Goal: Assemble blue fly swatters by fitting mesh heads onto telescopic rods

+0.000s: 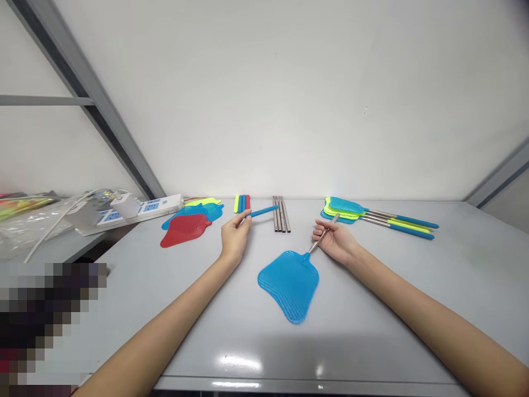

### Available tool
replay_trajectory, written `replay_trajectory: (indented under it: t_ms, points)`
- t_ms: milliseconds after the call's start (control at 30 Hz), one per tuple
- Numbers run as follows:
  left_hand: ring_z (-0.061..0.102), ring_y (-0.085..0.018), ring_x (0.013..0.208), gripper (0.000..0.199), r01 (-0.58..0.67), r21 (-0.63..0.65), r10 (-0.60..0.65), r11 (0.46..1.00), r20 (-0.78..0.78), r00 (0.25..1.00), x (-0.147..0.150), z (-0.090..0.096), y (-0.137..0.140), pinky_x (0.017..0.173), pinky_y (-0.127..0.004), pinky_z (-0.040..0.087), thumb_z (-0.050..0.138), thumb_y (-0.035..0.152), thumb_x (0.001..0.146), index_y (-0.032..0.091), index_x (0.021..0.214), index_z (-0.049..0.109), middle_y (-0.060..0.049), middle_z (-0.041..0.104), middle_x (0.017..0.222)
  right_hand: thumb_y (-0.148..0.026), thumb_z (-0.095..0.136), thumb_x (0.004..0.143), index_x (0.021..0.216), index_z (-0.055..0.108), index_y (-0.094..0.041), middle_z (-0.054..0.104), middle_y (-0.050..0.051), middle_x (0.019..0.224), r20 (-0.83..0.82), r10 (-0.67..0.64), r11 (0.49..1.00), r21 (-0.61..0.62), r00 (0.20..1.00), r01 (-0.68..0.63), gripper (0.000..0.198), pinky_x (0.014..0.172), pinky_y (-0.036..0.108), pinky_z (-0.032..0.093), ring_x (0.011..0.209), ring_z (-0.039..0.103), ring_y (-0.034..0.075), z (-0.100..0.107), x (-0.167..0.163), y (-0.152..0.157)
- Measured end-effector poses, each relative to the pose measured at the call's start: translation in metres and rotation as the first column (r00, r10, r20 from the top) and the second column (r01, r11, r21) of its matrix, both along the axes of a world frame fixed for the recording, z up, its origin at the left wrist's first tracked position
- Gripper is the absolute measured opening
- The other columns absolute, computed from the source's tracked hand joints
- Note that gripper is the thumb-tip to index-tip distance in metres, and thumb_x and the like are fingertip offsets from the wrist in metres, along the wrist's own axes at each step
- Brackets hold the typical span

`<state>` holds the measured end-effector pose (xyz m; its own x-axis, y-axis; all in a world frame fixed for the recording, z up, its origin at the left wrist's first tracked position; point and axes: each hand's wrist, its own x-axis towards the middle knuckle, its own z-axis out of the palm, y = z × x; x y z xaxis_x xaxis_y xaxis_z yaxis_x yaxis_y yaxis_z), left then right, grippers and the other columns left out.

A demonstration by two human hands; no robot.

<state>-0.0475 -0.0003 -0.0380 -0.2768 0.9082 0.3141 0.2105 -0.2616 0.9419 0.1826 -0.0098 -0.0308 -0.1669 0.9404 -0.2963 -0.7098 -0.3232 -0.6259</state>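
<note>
My left hand [236, 234] pinches one end of a blue handle grip [264, 211], which points right across the near row of metal rods [281, 220]. In my right hand [335, 241] is the metal rod of a blue fly swatter [291, 281]; the fingers curl round the rod, and the swatter's head hangs toward the front of the table. The rod's bare upper end sticks out above the fingers. The blue grip and the rod are apart. Behind my left hand lie loose yellow, blue and red grips [242, 203].
Loose swatter heads in red [184, 229], blue and yellow lie at the left. Several complete fly swatters [397, 221] with coloured grips are stacked at the right. A power strip [152, 208] with plugs and cables lies at the left by plastic bags [45, 220]. A wall stands behind.
</note>
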Motion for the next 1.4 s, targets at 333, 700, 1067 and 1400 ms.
replay_trajectory:
  t_ms: [333,700,1067,1400]
  points:
    - [0.06,-0.014,0.07,0.035,0.197,-0.139,-0.14,0.97,0.342,0.929,0.01,0.003,-0.008,0.072,-0.028,0.046,0.057,0.04,0.07,0.011,0.089,0.058,-0.005,0.063,0.069,-0.033,0.044,0.082,0.11,0.044,-0.025,0.062,0.003,0.073,0.37,0.488,0.849,0.009,0.791,-0.528,0.029,0.025,0.01,0.018,0.027,0.032,0.001,0.016,0.008,-0.011]
    - [0.055,-0.015,0.067,0.034,0.167,-0.264,-0.154,0.95,0.07,0.986,0.011,0.011,-0.013,0.072,-0.025,0.04,0.049,0.047,0.074,0.018,0.09,0.059,0.0,0.059,0.059,-0.039,0.047,0.08,0.123,0.04,-0.026,0.056,-0.003,0.062,0.379,0.549,0.808,-0.012,0.745,-0.59,0.046,0.024,0.013,0.025,0.028,0.042,0.003,0.014,0.01,-0.006]
    - [0.051,-0.014,0.064,0.028,0.103,-0.287,-0.121,0.952,-0.045,0.992,0.008,0.011,-0.016,0.068,-0.022,0.039,0.05,0.044,0.075,0.022,0.089,0.059,0.003,0.054,0.054,-0.042,0.046,0.08,0.122,0.043,-0.025,0.056,-0.003,0.062,0.365,0.574,0.78,0.028,0.733,-0.625,0.045,0.022,0.012,0.021,0.027,0.038,0.002,0.013,0.009,-0.001]
    - [0.053,-0.014,0.063,0.029,0.116,-0.316,-0.111,0.942,0.031,0.993,0.009,0.016,-0.018,0.067,-0.024,0.041,0.049,0.043,0.076,0.017,0.085,0.06,0.002,0.053,0.051,-0.04,0.043,0.082,0.122,0.043,-0.023,0.055,-0.002,0.06,0.398,0.539,0.813,-0.013,0.742,-0.583,0.044,0.025,0.013,0.016,0.027,0.035,0.001,0.012,0.006,-0.002]
